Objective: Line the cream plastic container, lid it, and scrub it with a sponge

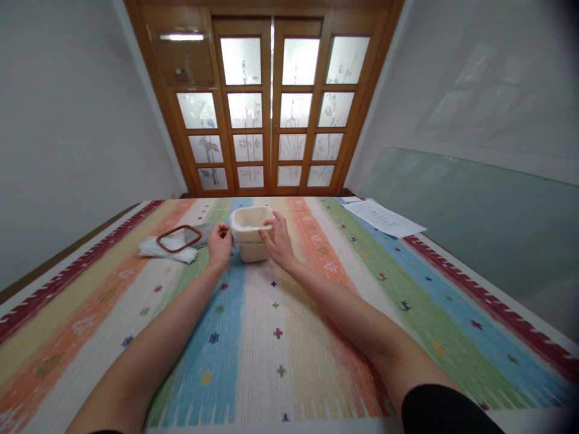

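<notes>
Right hand (pixel 279 246) grips one cream bin (pixel 254 251); left hand (pixel 220 246) curled alongside, hold unclear; one brown frame (pixel 174 251) nearby.

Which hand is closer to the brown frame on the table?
Left hand. It is to the right of the brown frame, between it and the tub; the right hand is farther off, at the tub's right side.

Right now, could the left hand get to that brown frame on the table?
Probably yes: the left hand is close by, the brown frame lies uncovered, and only some low grey material seems to lie between them.
</notes>
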The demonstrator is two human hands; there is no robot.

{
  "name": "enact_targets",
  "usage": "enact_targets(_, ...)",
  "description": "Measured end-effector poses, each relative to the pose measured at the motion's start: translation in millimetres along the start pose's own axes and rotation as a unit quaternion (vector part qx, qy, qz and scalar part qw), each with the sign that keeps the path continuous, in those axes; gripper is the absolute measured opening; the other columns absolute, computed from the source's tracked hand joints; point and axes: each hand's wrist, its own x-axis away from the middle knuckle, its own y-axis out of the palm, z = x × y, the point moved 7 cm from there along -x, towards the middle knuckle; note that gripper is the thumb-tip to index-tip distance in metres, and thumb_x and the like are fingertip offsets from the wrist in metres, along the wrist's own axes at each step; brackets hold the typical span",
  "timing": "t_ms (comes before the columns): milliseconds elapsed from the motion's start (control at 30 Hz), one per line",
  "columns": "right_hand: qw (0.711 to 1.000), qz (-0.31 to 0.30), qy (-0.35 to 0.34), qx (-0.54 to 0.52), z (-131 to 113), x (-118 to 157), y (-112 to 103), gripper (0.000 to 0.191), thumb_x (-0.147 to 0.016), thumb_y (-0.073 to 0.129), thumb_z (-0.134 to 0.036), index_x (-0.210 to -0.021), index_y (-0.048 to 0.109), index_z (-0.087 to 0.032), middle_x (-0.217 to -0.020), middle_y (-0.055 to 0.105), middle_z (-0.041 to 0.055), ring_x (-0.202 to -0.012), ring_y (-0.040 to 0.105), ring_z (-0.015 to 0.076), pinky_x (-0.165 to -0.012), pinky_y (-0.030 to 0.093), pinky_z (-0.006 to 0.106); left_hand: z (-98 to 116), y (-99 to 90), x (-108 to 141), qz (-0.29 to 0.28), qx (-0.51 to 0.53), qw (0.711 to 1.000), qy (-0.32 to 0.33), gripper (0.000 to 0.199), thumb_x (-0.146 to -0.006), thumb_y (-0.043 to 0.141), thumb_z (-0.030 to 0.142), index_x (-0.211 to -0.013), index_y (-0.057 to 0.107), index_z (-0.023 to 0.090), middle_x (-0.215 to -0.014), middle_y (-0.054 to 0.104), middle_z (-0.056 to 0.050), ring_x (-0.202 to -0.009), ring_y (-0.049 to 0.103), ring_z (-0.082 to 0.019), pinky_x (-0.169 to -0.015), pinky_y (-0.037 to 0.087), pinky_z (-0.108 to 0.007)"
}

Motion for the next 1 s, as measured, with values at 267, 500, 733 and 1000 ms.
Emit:
enact_targets(267,0.999,-0.023,-0.025,0.006,1,3,6,0.026,-0.105,0.052,-0.043,-0.124,0.058,-0.026,-0.159,0.041,0.0152,-0.153,0.038,0.0286,-0.124,0.036,0.056,21,-2.1,-10,-0.048,-0.041,0.998,-0.014,0.04,-0.091,0.064,0.057,-0.074,0.063,0.02,-0.068,0.058,0.0,-0.066,0.052,-0.017,-0.06,0.039,-0.026)
enact_targets(500,0.997,-0.049,-0.06,-0.011,-8,2,8,0.03,-0.106,0.048,-0.04,-0.134,0.056,-0.029,-0.166,0.036,0.0122,-0.155,0.036,0.028,-0.124,0.036,0.059,23,-5.3,-23,-0.137,-0.086,0.976,-0.142,0.03,-0.072,0.079,0.042,-0.063,0.064,0.018,-0.06,0.061,-0.002,-0.06,0.053,-0.016,-0.052,0.035,-0.024)
enact_targets(733,0.995,0.042,-0.009,-0.085,7,8,11,0.038,-0.107,0.043,-0.039,-0.143,0.049,-0.026,-0.147,0.053,0.0161,-0.132,0.058,0.0246,-0.099,0.058,0.046,14,-55.4,-60,-0.049,-0.002,0.972,-0.23,0.031,-0.067,0.073,0.045,-0.076,0.067,0.017,-0.064,0.061,-0.001,-0.055,0.053,-0.014,-0.05,0.042,-0.023)
enact_targets(1000,0.965,-0.263,0.011,-0.004,2,16,162,0.027,-0.1,0.053,-0.023,-0.122,0.068,-0.022,-0.105,0.074,0.0052,-0.101,0.068,0.0212,-0.097,0.052,0.038,54,-129.5,-95,0.13,0.021,0.98,-0.145,0.028,-0.07,0.067,0.039,-0.084,0.064,0.016,-0.073,0.06,0.0,-0.06,0.056,-0.013,-0.055,0.05,-0.024)
